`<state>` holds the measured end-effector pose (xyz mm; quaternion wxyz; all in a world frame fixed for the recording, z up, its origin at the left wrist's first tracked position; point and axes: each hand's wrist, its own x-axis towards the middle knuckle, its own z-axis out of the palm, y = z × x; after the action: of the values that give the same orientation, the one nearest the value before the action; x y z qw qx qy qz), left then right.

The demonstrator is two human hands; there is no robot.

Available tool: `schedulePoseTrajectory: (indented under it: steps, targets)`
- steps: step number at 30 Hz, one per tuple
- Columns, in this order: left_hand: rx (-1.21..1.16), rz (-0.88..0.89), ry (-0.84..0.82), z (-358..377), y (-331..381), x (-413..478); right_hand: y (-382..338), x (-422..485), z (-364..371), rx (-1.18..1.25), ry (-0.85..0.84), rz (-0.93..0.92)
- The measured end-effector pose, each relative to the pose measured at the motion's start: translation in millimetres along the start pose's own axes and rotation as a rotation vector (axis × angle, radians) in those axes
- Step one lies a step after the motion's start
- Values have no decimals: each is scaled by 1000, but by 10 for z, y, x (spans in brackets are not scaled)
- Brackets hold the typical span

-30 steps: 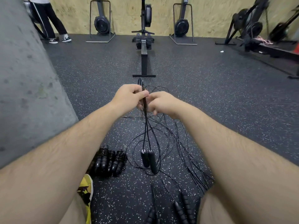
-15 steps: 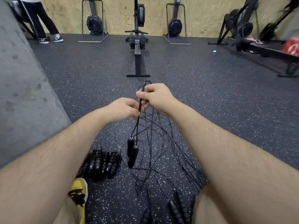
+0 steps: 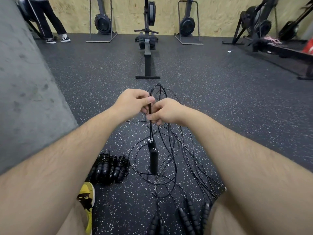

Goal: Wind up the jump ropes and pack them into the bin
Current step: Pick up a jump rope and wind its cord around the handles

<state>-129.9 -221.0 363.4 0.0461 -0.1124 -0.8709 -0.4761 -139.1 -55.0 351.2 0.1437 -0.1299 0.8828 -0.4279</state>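
Between the two outstretched forearms, the fingers (image 3: 149, 100) of the left hand (image 3: 133, 103) curl round a doubled black jump rope (image 3: 150, 108), with the thumb pressed against it. The right hand (image 3: 166, 111) pinches the same strands just below, and the two hands touch. Above them the cord rises in a narrow loop. Below them it hangs straight down to its two smooth handles (image 3: 153, 158), which dangle side by side; I cannot tell whether their lower ends touch the floor.

Under and to the right of the hands, loose ropes (image 3: 179, 160) sprawl in a thin black tangle that runs back toward the right knee. Several ribbed grips (image 3: 189, 216) lie near the bottom edge. To the left, a cluster of wound ropes (image 3: 110, 167) lies just beside a yellow-and-black shoe (image 3: 86, 199).

All of this sits on a dark rubber floor (image 3: 228, 99) speckled with white. A grey concrete wall (image 3: 25, 90) slants along the left side. Straight ahead a rowing machine (image 3: 147, 51) lies lengthwise, with two upright rowers (image 3: 102, 22) flanking it against a plywood wall (image 3: 169, 12). Blurred machines (image 3: 257, 24) and a red object (image 3: 309, 46) crowd the right edge. At far left stand another person's legs (image 3: 45, 22) in dark trousers and sneakers.
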Motion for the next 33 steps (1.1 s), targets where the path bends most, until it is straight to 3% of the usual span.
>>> schedulePoseTrajectory:
  steps: [4,10,15,23,33]
  targets:
    - [-107,-49,5,-35,-54,52,-95,-18,-67,40,133,-52]
    - [37,-151,-261,26,-201,-66,-177,49,-98,144,313,-131]
    - [53,-126,-87,28,-184,-75,-222,101,-67,205,318,-157]
    - [-18,3,70,-166,-40,-12,-103,53,47,115,39,-66]
    - [-157,0,91,-213,-45,-5,-221,83,154,105,216,-140]
